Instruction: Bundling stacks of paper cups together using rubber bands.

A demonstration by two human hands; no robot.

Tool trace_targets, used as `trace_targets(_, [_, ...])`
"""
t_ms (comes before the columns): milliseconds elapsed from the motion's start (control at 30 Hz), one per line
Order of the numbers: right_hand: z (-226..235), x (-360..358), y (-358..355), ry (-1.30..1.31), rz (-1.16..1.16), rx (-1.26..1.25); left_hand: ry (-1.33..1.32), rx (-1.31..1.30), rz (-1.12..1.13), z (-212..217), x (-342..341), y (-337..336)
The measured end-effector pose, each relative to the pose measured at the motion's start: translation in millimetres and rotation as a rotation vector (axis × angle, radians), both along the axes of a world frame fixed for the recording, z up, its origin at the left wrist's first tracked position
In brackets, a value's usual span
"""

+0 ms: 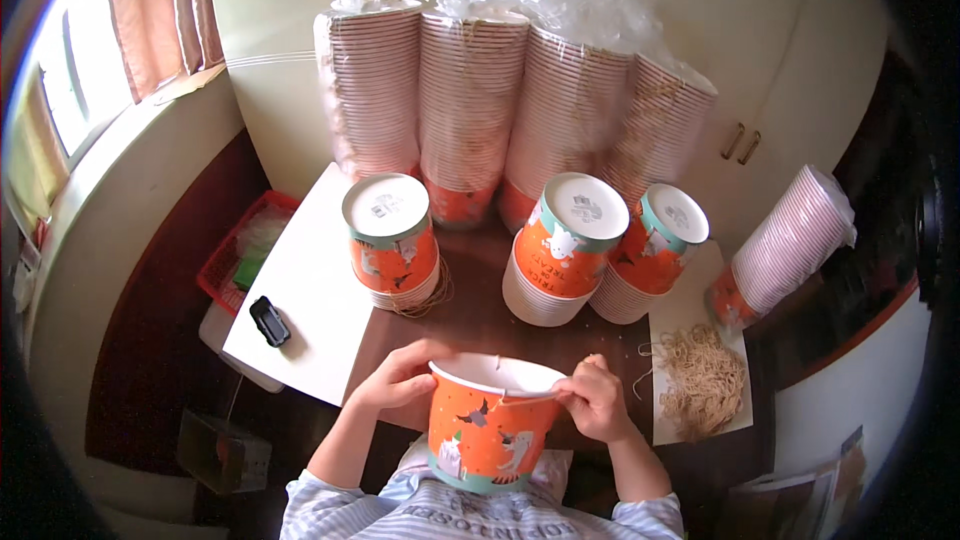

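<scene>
At lower centre, the left grip (400,378) is closed over the left rim of an orange paper bucket (492,435); its fingertips are partly hidden behind the edge. The bucket is held mouth up, in front of the brown bench (465,330). A thin cord (527,400) is seen along the front rim, and the right side of that rim is pinched by the right grip (597,402); whether the cord is caught there too cannot be told. For good cord work, the wall should probably be steadied lightly from the left so that the mouth is not squeezed out of round, while the cord is drawn gently from the right, as the paper could be torn by a hard pull.

Small dark print, too fine to be read, is borne on the upturned base of the left stack (393,260). On the middle stack (563,250), large dark lettering is set upside down on the orange wall; the base of the right stack (652,252) is also printed. Lettering is carried by the striped shirt (435,518) at the lower edge.
</scene>
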State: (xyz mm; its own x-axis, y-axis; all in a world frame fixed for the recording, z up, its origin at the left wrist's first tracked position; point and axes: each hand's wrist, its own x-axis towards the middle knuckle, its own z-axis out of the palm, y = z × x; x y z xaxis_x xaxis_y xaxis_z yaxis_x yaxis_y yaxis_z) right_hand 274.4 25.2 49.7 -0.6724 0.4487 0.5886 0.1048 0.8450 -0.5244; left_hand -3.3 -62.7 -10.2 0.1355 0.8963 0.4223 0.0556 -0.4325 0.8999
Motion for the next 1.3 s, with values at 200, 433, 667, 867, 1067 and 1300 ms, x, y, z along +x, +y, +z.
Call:
trace_targets(200, [5.9,-53.4,29.3,0.117,0.080,-0.549,-0.352,-0.266,0.120,5.7,-30.9,-22.2])
trace_targets(433, [16.8,-143.7,86.2,0.141,0.219,-0.922,-0.758,-0.179,0.355,16.7,-119.5,26.5])
trace_targets(667, [16.5,-215.2,141.2,0.152,0.124,-0.999,-0.515,-0.350,0.511,56.1,-175.5,80.5])
trace_targets(867, [-29.1,-247.1,163.7,0.157,0.053,-0.862,-0.327,-0.465,0.770,34.6,-187.2,103.7])
trace_targets(1067, [-56.0,-250.7,165.8,0.048,-0.050,-0.866,-0.049,-0.450,0.809,6.0,-201.4,115.3])
trace_targets(1300, [-68.8,-255.1,169.6,-0.006,-0.117,-0.889,0.016,-0.599,0.848,-24.6,-216.8,123.8])
